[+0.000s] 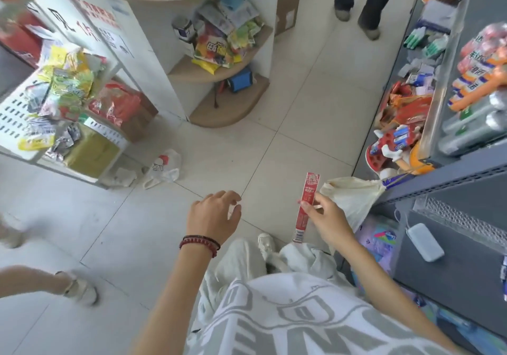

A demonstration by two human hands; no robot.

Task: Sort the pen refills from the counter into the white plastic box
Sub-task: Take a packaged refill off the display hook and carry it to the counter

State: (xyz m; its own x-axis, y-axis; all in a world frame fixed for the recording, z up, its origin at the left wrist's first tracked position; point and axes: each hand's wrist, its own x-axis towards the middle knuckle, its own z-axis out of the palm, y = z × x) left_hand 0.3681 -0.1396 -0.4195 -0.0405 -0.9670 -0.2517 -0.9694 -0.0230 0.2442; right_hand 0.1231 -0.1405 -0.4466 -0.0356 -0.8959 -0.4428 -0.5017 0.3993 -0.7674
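In the head view, a white perforated basket (16, 118) is seen at the left on a white rack. It is filled with colourful snack packets (68, 91), mostly yellow and green, which are piled loosely and partly hang over its rim. Just beside it, to the right, a brown carton (142, 116) holds red packets (115, 102), and below the basket a yellow-green box (93, 154) stands closed. On the curved wooden shelves (219, 75) more packets (219, 47) are heaped, with a blue object (241, 80) on the shelf under them. At the right, a grey shelving unit (450, 176) is stocked with mixed goods, and a cream bag (354, 198) hangs at its corner. A white plastic bag (164, 168) lies on the tiled floor.

A long red packet (306, 206) is held upright in front of the body, over the floor and near the grey shelving. It is pinched near its middle between the thumb and forefinger of the right hand (326, 217); the upper end stands above the fingers and the lower end hangs down below the hand. What is inside the packet cannot be told. The left hand (214, 217) is held to the left of the packet, apart from it, with the fingers loosely bent and nothing in them. Dark and red bead bracelets (200, 242) are worn on its wrist.
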